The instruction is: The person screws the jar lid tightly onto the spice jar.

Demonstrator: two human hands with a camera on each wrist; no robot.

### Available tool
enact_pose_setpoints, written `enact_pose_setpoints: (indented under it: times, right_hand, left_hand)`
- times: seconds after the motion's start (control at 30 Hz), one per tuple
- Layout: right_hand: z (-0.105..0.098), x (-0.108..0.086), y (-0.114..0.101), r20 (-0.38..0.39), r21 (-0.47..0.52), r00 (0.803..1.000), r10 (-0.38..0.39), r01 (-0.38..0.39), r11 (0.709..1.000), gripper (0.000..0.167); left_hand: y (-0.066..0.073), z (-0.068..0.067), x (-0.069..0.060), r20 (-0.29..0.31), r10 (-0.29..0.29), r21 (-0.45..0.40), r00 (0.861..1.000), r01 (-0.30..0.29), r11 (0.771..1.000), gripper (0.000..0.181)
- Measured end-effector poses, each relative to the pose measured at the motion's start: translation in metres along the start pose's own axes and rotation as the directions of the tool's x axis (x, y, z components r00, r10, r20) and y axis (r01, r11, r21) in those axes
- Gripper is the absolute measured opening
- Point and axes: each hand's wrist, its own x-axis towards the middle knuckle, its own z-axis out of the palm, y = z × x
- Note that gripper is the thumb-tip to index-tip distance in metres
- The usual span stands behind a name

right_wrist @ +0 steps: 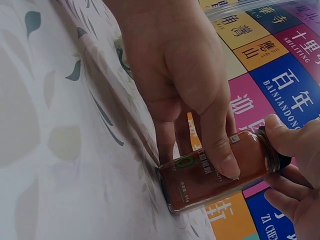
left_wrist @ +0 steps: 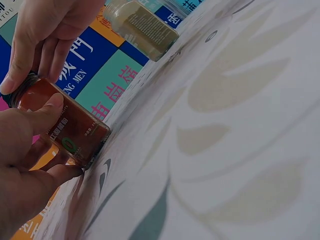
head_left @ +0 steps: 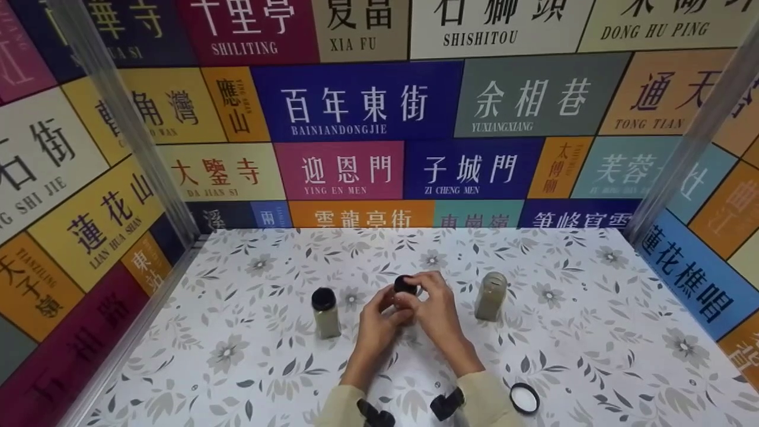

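A square glass spice jar (left_wrist: 70,125) of red-brown powder, its label partly covered by fingers, stands between the two hands. My left hand (head_left: 379,319) grips its body, thumb across the front in the left wrist view. Up at the jar's neck, my right hand (head_left: 437,308) pinches the black lid (head_left: 405,284) between thumb and fingers. The lid sits on the jar; whether it is loose or tight I cannot tell. The jar's base is at the tablecloth in the right wrist view.
Left of the hands stands a jar of tan powder (head_left: 327,320) with a black lid. To the right is a similar jar (head_left: 491,299) without a black lid. A loose black-rimmed lid (head_left: 525,398) lies near the right sleeve. Sign-covered walls (head_left: 356,107) border the flower-patterned tablecloth (head_left: 237,284).
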Motion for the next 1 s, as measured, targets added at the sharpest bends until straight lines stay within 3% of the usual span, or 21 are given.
enact_pose_setpoints:
  times: [0.23,0.47,0.63,0.8,0.9,1.0]
  right_hand:
    - [0.005,0.000,0.001,-0.016,0.019,0.999,0.040,-0.039,0.999,0.031]
    - [0.000,0.002,0.002,0.017,0.118,0.997,0.074,-0.075,0.990,0.040]
    - [-0.007,0.004,0.008,0.142,0.296,0.981,0.131,-0.168,0.940,0.044]
    - [-0.010,0.002,0.017,0.298,0.422,0.942,0.155,-0.275,0.864,0.051]
    - [-0.009,0.002,0.020,0.342,0.418,0.927,0.157,-0.300,0.858,0.054]
    - [-0.006,0.003,0.021,0.347,0.401,0.925,0.154,-0.294,0.867,0.052]
  left_hand:
    - [0.000,0.000,0.000,0.002,-0.017,0.014,1.000,0.017,1.000,0.056]
    - [-0.001,0.000,0.001,-0.003,-0.020,0.050,1.000,0.020,0.999,0.057]
    - [0.000,0.001,0.000,-0.004,-0.022,0.036,1.000,0.022,0.999,0.057]
    - [0.000,0.001,0.000,0.000,-0.048,0.008,0.999,0.048,0.999,0.058]
    - [0.001,0.001,-0.001,0.004,-0.057,0.002,0.998,0.057,0.998,0.058]
    - [0.002,0.001,0.000,0.002,-0.056,0.014,0.998,0.056,0.998,0.057]
